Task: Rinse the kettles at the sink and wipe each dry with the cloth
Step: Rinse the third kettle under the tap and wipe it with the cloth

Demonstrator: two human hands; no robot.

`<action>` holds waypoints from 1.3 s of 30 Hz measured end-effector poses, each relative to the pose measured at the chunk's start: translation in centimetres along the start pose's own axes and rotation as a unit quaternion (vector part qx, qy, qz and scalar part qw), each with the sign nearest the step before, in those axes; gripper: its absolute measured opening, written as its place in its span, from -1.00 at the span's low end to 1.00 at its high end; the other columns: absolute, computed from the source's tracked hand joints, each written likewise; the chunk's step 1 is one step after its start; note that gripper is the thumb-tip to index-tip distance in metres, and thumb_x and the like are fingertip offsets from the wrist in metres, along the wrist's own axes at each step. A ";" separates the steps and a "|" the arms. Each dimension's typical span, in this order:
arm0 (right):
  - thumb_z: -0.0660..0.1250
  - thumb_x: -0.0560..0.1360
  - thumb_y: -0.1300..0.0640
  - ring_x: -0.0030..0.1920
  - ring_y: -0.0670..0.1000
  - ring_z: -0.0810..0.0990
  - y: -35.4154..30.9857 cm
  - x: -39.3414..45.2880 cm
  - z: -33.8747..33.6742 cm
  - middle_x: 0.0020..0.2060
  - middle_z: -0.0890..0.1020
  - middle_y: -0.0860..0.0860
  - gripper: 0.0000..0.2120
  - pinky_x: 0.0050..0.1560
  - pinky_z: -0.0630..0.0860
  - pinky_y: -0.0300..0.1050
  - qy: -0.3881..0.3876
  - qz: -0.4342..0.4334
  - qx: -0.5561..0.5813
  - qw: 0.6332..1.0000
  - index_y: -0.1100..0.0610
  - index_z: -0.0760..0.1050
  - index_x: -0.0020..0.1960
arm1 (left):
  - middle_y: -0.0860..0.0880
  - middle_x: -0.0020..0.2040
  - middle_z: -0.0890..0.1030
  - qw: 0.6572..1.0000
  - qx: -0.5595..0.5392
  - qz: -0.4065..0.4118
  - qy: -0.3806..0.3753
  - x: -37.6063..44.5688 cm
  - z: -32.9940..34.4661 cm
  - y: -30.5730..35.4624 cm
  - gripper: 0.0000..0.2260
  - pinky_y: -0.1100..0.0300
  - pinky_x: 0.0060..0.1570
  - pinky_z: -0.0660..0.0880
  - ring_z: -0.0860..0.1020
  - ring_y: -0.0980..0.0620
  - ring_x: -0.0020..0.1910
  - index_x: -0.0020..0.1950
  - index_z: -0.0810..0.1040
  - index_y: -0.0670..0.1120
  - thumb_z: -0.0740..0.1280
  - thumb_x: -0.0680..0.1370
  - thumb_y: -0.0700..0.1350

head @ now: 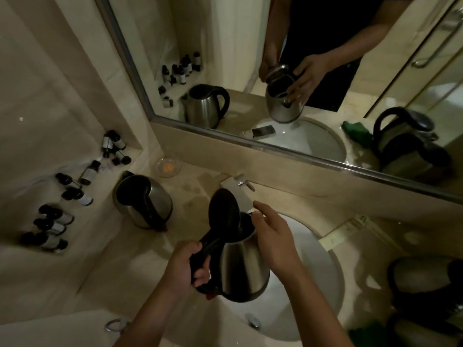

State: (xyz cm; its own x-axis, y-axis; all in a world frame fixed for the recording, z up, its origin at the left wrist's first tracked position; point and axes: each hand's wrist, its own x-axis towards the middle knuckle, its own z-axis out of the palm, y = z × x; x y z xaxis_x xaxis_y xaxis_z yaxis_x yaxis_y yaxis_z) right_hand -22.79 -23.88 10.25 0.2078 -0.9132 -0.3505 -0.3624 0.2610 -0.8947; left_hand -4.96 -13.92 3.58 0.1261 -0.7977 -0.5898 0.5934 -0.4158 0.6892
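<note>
Two hands on kettle (240, 266) over sink (323, 279), beige marble counter (200, 181), wall mirror (250, 71)

Dim warm light, soft wide-angle edges

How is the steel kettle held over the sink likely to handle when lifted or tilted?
The kettle is probably rigid, since it's steel. Its shiny wall may be slippery, so the left hand grips the handle. The raised lid might flop when it is tilted.
</note>
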 end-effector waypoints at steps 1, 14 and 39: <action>0.17 0.69 -0.05 0.30 -0.14 0.46 0.2 0.5 0.0 0.29 0.53 -0.21 -0.67 0.32 0.36 -0.12 -0.002 0.000 -0.011 1.000 -0.14 0.47 0.43 | -0.09 -0.57 0.33 1.000 -0.004 -0.010 0.018 0.5 0.0 -0.4 -0.63 0.28 -0.58 0.19 0.26 0.03 -0.67 -0.39 0.42 -0.24 0.29 0.41 0.06; 0.10 0.66 0.16 -0.13 0.17 0.52 4.6 17.7 2.5 -0.27 0.54 0.04 -0.70 -0.31 0.29 -0.13 -0.053 0.052 -0.162 0.984 0.15 0.48 -0.19 | -0.12 -0.47 0.34 0.988 0.076 -0.103 0.085 8.7 -1.1 -4.1 -0.62 0.26 -0.56 0.17 0.25 0.01 -0.61 -0.39 0.40 -0.13 0.11 0.62 -0.08; 0.12 0.70 -0.11 0.34 0.00 0.48 10.6 9.7 0.9 0.36 0.49 -0.13 -0.63 0.32 0.41 0.03 0.014 0.108 0.004 0.994 -0.14 0.36 0.48 | -0.06 -0.59 0.26 0.996 0.029 -0.062 0.056 13.2 1.8 -5.9 -0.54 0.08 -0.45 0.09 0.20 0.00 -0.66 -0.40 0.36 -0.13 0.17 0.59 0.14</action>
State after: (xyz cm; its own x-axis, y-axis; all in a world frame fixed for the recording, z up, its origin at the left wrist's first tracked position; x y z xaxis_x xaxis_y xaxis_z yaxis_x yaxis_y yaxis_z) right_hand -23.79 -29.72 -2.89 0.1007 -0.8434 -0.5277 -0.3887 0.4549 -0.8012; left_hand -8.21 -22.74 -7.55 0.1438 -0.6862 -0.7131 0.5637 -0.5354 0.6289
